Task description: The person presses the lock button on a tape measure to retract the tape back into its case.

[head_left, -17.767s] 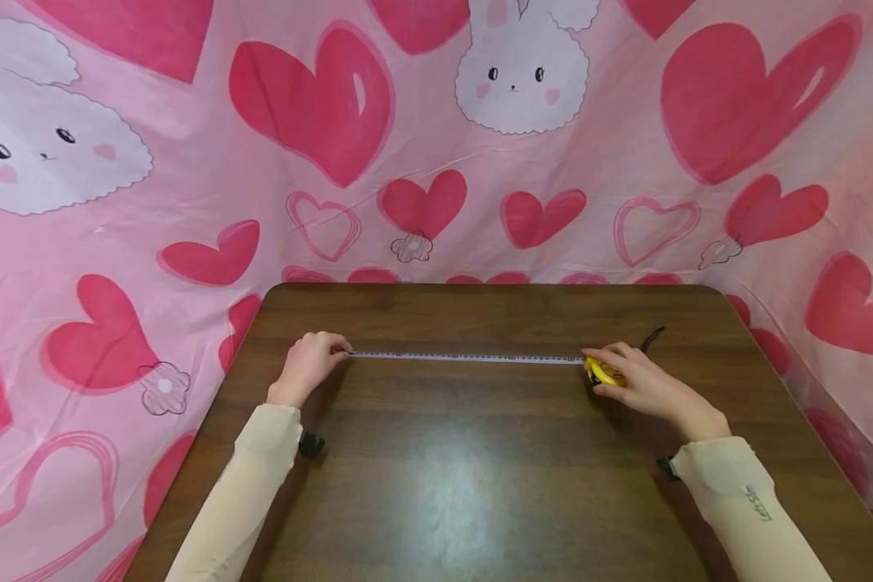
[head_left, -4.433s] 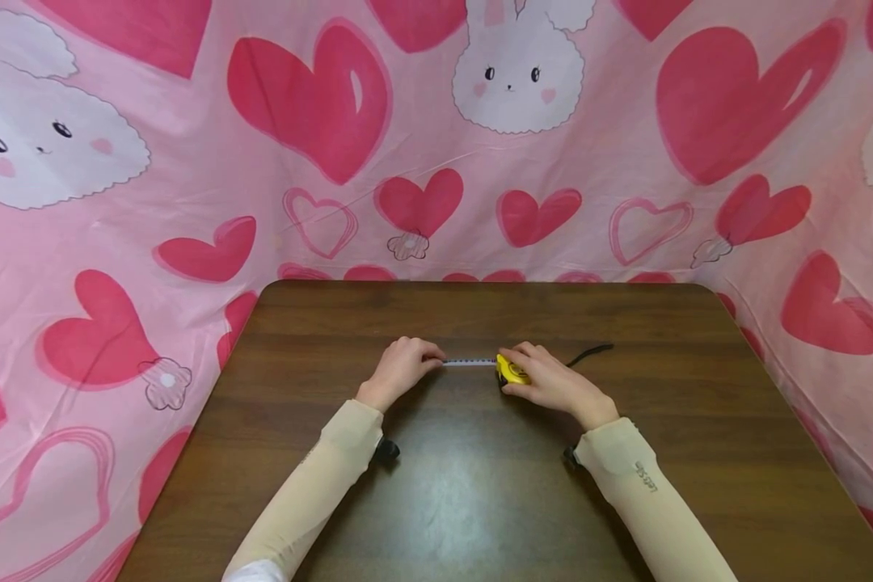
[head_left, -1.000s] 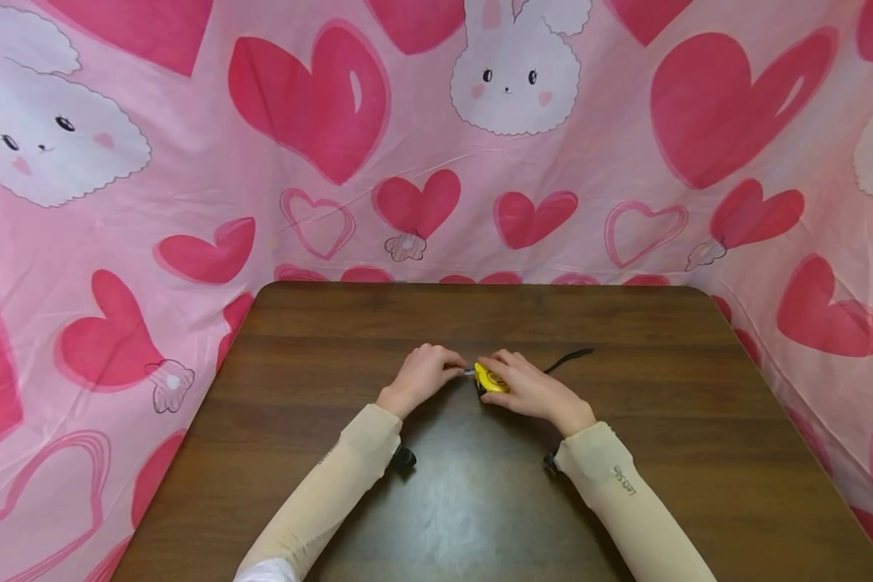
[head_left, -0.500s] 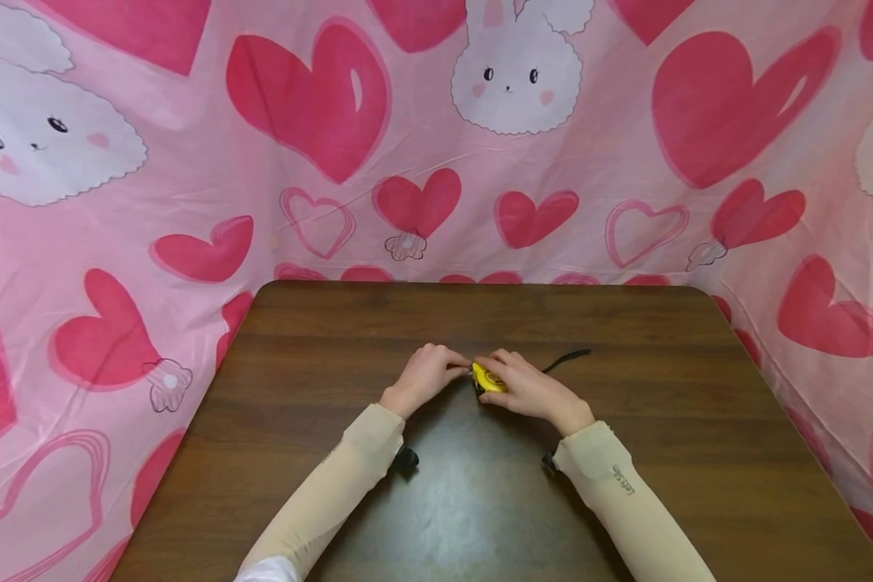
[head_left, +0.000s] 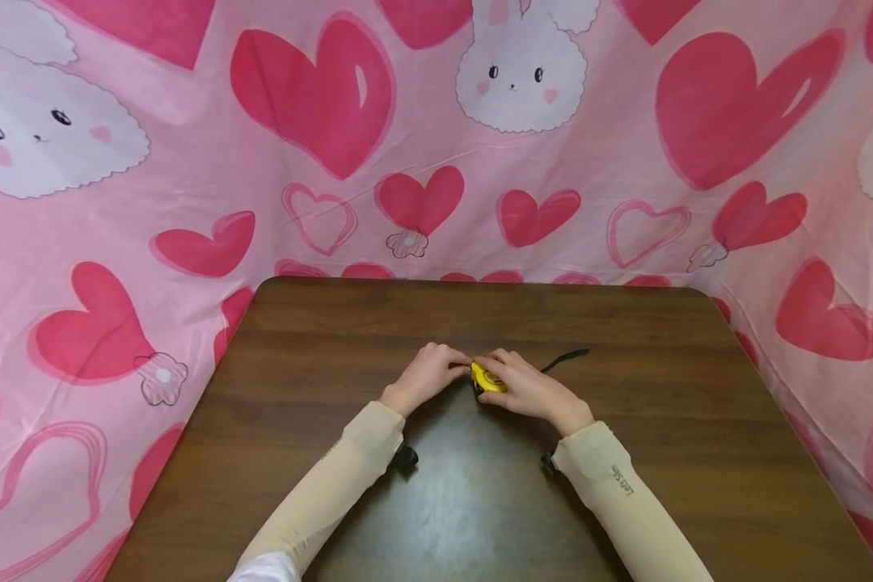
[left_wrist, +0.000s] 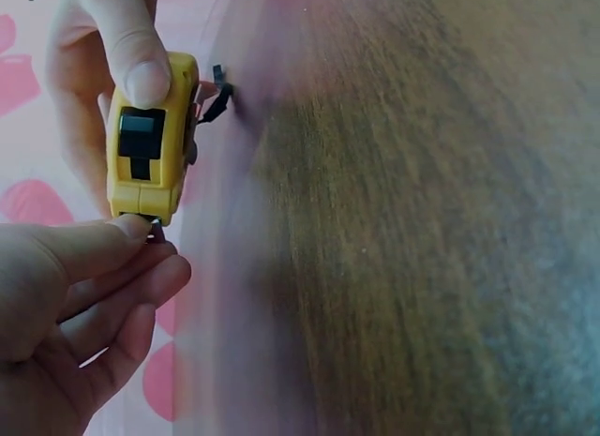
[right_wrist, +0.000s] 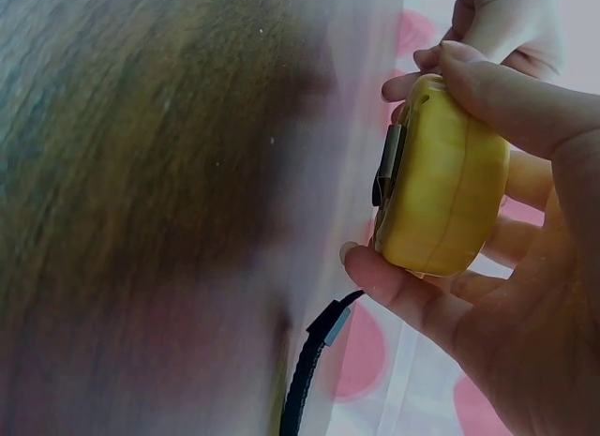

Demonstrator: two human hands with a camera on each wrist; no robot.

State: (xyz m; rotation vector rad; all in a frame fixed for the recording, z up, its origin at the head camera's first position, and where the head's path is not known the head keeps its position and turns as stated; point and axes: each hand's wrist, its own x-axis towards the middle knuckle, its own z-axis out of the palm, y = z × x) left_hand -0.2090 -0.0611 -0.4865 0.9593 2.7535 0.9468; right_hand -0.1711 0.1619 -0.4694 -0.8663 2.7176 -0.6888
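Observation:
Near the middle of the table, my right hand (head_left: 534, 390) grips a yellow tape measure (head_left: 487, 379), thumb on one side and fingers round the other. A black slide button (left_wrist: 141, 136) shows on its case in the left wrist view. At the case's mouth, my left hand (head_left: 425, 376) pinches the metal end hook (left_wrist: 157, 232) between thumb and forefinger. The blade is wound into the case, with hardly any of it showing. From the case trails a black wrist strap (right_wrist: 309, 361). A metal belt clip (right_wrist: 389, 164) shows on its side in the right wrist view.
The brown wood-grain table (head_left: 436, 501) stretches out on all sides of the hands. Behind it and along both sides hangs a pink cloth (head_left: 436, 145) printed with hearts and rabbits. A black wrist camera (head_left: 406, 459) sits under the left sleeve.
Both hands have come together from far apart, the left moving right and the right moving left. The long stretch of blade between them has gone back into the case.

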